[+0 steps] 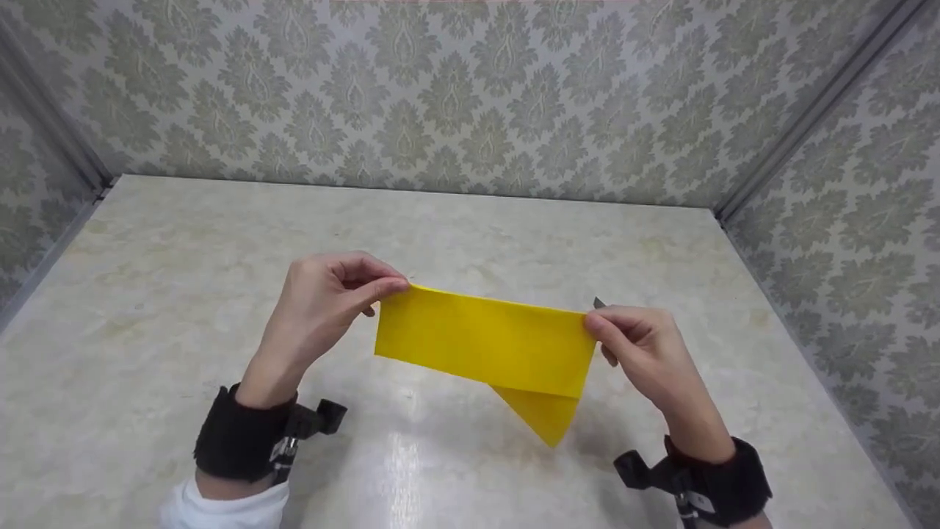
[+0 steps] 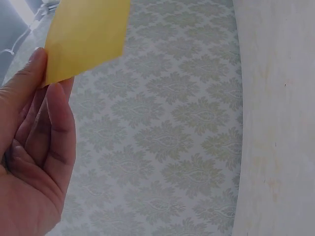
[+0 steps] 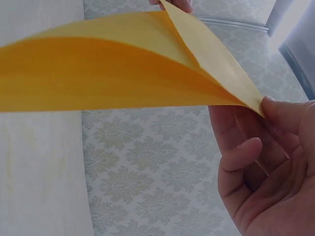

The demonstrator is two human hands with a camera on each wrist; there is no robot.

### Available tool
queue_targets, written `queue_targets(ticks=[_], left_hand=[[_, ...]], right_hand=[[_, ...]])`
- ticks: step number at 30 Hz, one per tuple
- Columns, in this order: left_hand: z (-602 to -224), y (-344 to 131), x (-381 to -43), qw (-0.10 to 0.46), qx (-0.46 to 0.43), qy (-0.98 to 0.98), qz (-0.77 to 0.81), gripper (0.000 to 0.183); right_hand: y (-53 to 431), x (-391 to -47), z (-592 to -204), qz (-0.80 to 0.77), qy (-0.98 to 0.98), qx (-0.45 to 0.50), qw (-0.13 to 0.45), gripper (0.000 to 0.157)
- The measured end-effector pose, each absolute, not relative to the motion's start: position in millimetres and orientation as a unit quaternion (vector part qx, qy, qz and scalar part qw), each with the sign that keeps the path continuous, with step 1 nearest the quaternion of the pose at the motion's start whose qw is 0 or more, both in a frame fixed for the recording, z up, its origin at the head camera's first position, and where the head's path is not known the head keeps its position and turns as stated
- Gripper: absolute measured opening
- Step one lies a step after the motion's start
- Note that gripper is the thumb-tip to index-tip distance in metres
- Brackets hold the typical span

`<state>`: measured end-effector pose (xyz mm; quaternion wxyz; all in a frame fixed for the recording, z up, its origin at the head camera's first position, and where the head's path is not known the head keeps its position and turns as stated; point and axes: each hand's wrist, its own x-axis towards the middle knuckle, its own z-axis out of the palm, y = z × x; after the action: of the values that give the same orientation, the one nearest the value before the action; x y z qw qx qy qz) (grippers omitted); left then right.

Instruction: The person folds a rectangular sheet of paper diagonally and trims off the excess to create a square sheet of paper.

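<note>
The left hand pinches 1 top corner of the folded yellow paper, and the right hand pinches the other. The paper spans between both hands above the desk, a pointed flap hanging nearer the right.

The sheet is unpatterned yellow, bright on its outer face and deeper orange inside its fold in the right wrist view; below it, the table is off-white, mottled with faint tan blotches. Beyond the sheet, the wall carries rows of grey-green leafy motifs on a pale grey ground. On the near side of the sheet, the left strap and right strap are black, the sleeve white.
</note>
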<state>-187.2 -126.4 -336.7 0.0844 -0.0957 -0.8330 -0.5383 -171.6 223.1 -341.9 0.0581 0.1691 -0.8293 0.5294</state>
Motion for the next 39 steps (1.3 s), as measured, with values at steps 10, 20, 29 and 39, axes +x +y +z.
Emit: queue_targets(ticks=[10, 20, 29, 39], left_hand=[[-337, -128, -189, 0.065, -0.098, -0.837, -0.534, 0.016], [-342, -130, -193, 0.075, -0.043, -0.851, -0.518, 0.027], [-351, -123, -197, 0.17, -0.029, -0.849, -0.499, 0.028], [-391, -53, -183, 0.045, -0.215, -0.935, -0.278, 0.031]], right_hand=[[224, -174, -345, 0.547, -0.823, 0.148, 0.036, 0.017], [215, -184, -362, 0.599, -0.792, 0.122, -0.008, 0.022], [201, -203, -397, 0.643, -0.751, 0.064, -0.136, 0.021], [191, -214, -431, 0.6, -0.767, 0.01, -0.228, 0.012]])
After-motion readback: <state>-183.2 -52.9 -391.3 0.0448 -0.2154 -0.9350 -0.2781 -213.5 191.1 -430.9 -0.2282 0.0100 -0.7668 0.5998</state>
